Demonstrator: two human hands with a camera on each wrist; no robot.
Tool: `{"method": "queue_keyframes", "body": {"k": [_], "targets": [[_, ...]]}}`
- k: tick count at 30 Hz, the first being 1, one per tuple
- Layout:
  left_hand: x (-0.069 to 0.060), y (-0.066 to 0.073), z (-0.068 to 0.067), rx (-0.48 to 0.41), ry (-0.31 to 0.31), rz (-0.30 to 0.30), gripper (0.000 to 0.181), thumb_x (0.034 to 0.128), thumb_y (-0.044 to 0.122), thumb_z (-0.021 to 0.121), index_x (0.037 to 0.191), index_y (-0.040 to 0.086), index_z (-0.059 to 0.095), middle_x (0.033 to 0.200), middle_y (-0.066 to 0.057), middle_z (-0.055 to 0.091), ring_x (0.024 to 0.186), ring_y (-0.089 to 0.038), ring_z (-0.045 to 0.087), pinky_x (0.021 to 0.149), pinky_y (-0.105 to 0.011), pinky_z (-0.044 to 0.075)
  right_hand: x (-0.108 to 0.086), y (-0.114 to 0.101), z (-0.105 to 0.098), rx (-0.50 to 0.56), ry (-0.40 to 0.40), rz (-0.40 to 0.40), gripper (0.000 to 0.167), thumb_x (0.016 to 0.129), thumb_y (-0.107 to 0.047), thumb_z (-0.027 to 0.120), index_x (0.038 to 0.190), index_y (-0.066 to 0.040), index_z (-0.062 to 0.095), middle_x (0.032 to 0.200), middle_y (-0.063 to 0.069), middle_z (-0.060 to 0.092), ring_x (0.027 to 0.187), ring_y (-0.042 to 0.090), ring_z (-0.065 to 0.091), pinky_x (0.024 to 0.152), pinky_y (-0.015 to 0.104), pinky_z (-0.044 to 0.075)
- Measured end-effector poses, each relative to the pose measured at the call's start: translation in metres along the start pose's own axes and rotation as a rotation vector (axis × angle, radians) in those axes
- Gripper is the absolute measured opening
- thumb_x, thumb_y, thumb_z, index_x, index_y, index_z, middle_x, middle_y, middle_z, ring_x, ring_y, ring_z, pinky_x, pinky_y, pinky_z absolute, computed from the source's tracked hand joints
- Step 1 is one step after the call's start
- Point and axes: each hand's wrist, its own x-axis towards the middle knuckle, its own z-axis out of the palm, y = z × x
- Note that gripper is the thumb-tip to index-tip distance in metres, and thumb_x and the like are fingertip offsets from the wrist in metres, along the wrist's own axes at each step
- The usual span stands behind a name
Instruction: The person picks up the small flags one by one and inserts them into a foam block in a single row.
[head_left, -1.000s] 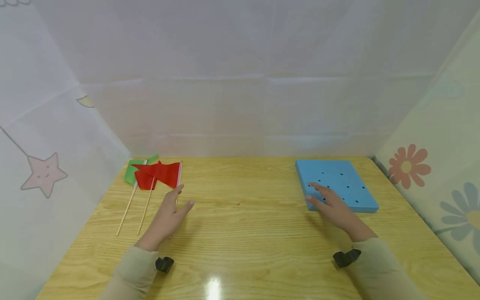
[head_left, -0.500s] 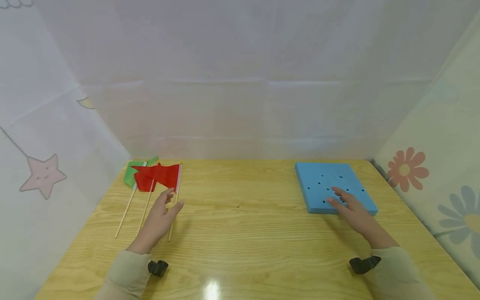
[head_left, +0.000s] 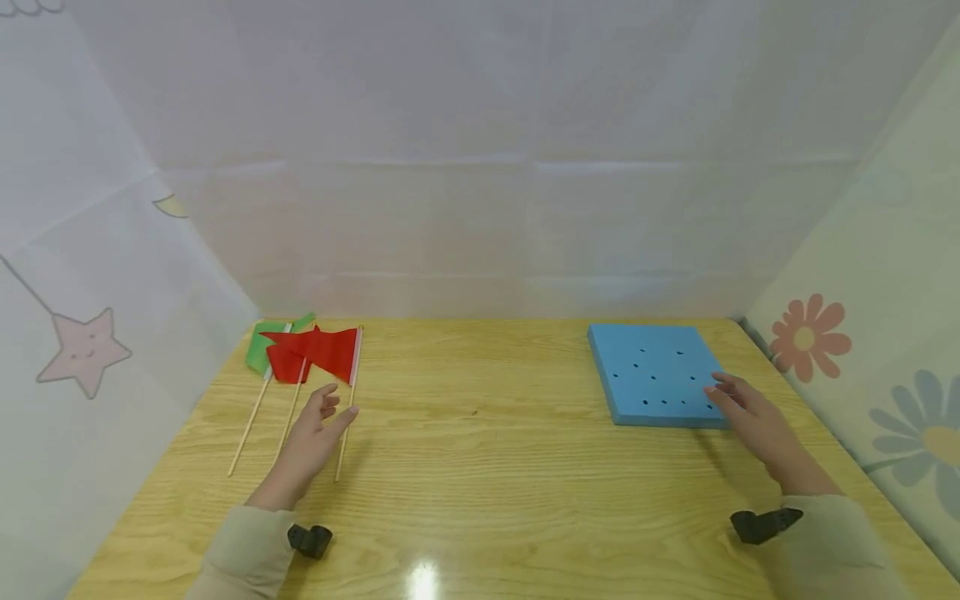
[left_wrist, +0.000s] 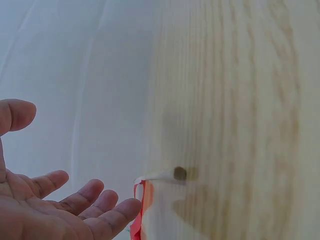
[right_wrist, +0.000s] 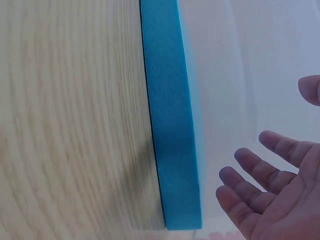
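Observation:
Three small flags on thin wooden sticks lie side by side at the left of the table: a green flag (head_left: 258,353), a middle red flag (head_left: 286,364) and a red flag (head_left: 335,350) at the right of the group. Over the sticks hovers my left hand (head_left: 306,442), its fingers relaxed and nothing in it. A blue foam block (head_left: 645,342) dotted with small holes lies at the right back of the table. My right hand (head_left: 761,429) is held above its near right corner, fingers loosely spread and holding nothing; the right wrist view shows it apart from the block's side.
The wooden table (head_left: 480,500) stretches between the flags and the block. A pale cloth backdrop (head_left: 480,233) rises at the table's back edge, with patterned cloth at both sides. A black wrist camera (head_left: 309,540) sits on each sleeve.
My right hand has moved rightward across the block's near side toward its right corner. My left hand has drifted slightly left and toward me. The flags and block lie as before.

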Motion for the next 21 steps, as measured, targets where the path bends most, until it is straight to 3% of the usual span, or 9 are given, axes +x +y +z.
{"method": "queue_keyframes", "body": {"k": [6, 8, 10, 14, 16, 21], "targets": [[0.0, -0.005, 0.0, -0.045, -0.006, -0.03, 0.071, 0.1084, 0.027, 0.054, 0.159, -0.004, 0.017, 0.156, -0.032, 0.028, 0.147, -0.05, 0.024, 0.116, -0.063, 0.027, -0.004, 0.015, -0.008, 0.057, 0.053, 0.066, 0.073, 0.112, -0.044, 0.034, 0.156, 0.012, 0.021, 0.15, 0.043, 0.028, 0.131, 0.061, 0.032, 0.094, 0.071, 0.038], [0.001, -0.007, -0.001, -0.058, -0.008, -0.036, 0.07, 0.1086, 0.027, 0.054, 0.159, -0.004, 0.016, 0.156, -0.032, 0.027, 0.147, -0.05, 0.023, 0.116, -0.063, 0.027, -0.004, 0.021, -0.01, 0.068, 0.082, 0.077, 0.073, 0.112, -0.045, 0.034, 0.155, 0.012, 0.023, 0.149, 0.041, 0.031, 0.128, 0.057, 0.036, 0.093, 0.062, 0.042], [0.001, -0.008, -0.001, -0.067, -0.01, -0.04, 0.07, 0.1088, 0.026, 0.053, 0.16, -0.003, 0.015, 0.157, -0.032, 0.026, 0.148, -0.05, 0.022, 0.117, -0.063, 0.026, -0.004, 0.028, -0.012, 0.09, 0.115, 0.083, 0.073, 0.112, -0.044, 0.036, 0.154, 0.013, 0.024, 0.148, 0.038, 0.032, 0.124, 0.041, 0.045, 0.093, 0.044, 0.047], [0.001, -0.009, -0.001, -0.074, -0.022, -0.054, 0.07, 0.1091, 0.027, 0.052, 0.16, -0.003, 0.014, 0.157, -0.032, 0.024, 0.148, -0.049, 0.021, 0.117, -0.063, 0.025, -0.003, 0.041, -0.014, 0.124, 0.182, 0.115, 0.072, 0.111, -0.041, 0.041, 0.152, 0.016, 0.027, 0.144, 0.035, 0.036, 0.099, 0.0, 0.05, 0.072, 0.012, 0.044], [0.001, -0.009, -0.001, -0.076, -0.03, -0.061, 0.071, 0.1091, 0.028, 0.052, 0.16, -0.003, 0.014, 0.158, -0.032, 0.024, 0.148, -0.049, 0.02, 0.117, -0.063, 0.025, -0.003, 0.046, -0.015, 0.135, 0.198, 0.142, 0.072, 0.11, -0.041, 0.043, 0.152, 0.016, 0.027, 0.144, 0.036, 0.036, 0.092, -0.01, 0.044, 0.071, 0.011, 0.044], [0.002, -0.009, 0.0, -0.073, -0.043, -0.063, 0.072, 0.1082, 0.025, 0.054, 0.16, -0.003, 0.013, 0.157, -0.033, 0.023, 0.147, -0.051, 0.021, 0.117, -0.063, 0.025, -0.002, 0.05, -0.017, 0.141, 0.168, 0.223, 0.081, 0.109, -0.045, 0.045, 0.157, 0.013, 0.016, 0.151, 0.038, 0.028, 0.095, -0.009, 0.039, 0.075, 0.018, 0.047]]}}
